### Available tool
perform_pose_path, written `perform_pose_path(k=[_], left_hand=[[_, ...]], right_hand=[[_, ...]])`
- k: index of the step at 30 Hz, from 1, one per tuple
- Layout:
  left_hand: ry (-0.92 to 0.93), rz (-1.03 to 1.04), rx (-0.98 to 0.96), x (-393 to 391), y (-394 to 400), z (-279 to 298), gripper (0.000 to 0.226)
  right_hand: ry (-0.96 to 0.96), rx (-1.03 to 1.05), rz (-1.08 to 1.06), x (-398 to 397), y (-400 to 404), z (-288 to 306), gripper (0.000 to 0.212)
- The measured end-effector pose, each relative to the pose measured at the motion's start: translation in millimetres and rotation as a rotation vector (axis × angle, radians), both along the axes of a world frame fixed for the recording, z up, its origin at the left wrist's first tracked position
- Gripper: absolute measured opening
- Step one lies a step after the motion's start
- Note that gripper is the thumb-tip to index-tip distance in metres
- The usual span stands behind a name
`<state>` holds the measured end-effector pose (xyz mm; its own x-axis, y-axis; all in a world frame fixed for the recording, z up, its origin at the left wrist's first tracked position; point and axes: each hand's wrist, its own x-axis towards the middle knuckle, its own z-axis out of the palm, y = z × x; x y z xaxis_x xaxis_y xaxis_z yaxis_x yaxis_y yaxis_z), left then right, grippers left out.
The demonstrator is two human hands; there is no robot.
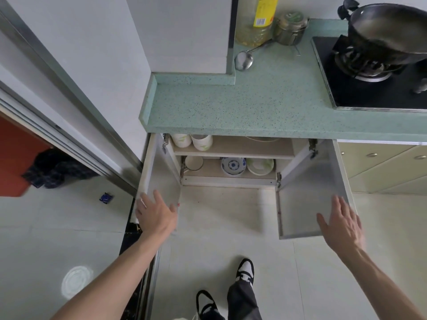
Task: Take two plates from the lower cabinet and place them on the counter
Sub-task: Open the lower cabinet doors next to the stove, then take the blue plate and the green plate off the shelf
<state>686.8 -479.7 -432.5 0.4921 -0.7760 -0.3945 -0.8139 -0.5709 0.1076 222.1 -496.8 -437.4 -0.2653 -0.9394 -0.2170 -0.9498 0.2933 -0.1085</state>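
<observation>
The lower cabinet under the green speckled counter [231,107] stands with both doors swung wide. On its bottom shelf lie a blue-patterned plate [233,166] and, to its right, a white plate with green marks [260,166]. My left hand [156,213] rests flat against the left door [159,172], fingers spread and holding nothing. My right hand [342,222] lies open against the lower edge of the right door [309,192]. Both hands are well in front of the plates.
White bowls [191,140] sit on the upper shelf, and a small bowl [194,163] at the lower left. On the counter are a spoon [243,60], an oil bottle [258,21], a metal jar [291,28], and a hob with a wok [390,28] at right. My feet stand on the tiled floor.
</observation>
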Motion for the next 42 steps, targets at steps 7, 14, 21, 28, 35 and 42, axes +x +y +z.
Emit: perform_pose_path(k=[7,14,21,28,35,42], left_hand=[[0.064,-0.314,-0.382,-18.9,-5.1,2.8,0.051],[0.048,-0.521,-0.577,-56.1,-26.4,14.5,0.044],[0.032,-0.595,-0.662,-94.6,-65.4,19.1,0.048],[0.038,-0.553,-0.777,-124.5,-110.8,14.8,0.046],[0.073,-0.553,-0.839,-140.8,-139.5,-25.7,0.044],[0.127,-0.571,-0.822,-131.3,-157.7,-101.5,0.045]], right_hand=[[-0.091,-0.298,0.181,33.8,-15.2,22.8,0.056],[-0.143,-0.465,0.283,53.1,-34.5,42.8,0.059],[-0.214,-0.490,0.355,55.5,-64.8,41.0,0.059],[-0.257,-0.658,0.360,55.9,-100.0,31.9,0.045],[-0.295,-0.680,0.348,67.0,-132.8,-20.8,0.047],[-0.260,-0.636,0.317,72.2,-148.8,-94.7,0.052]])
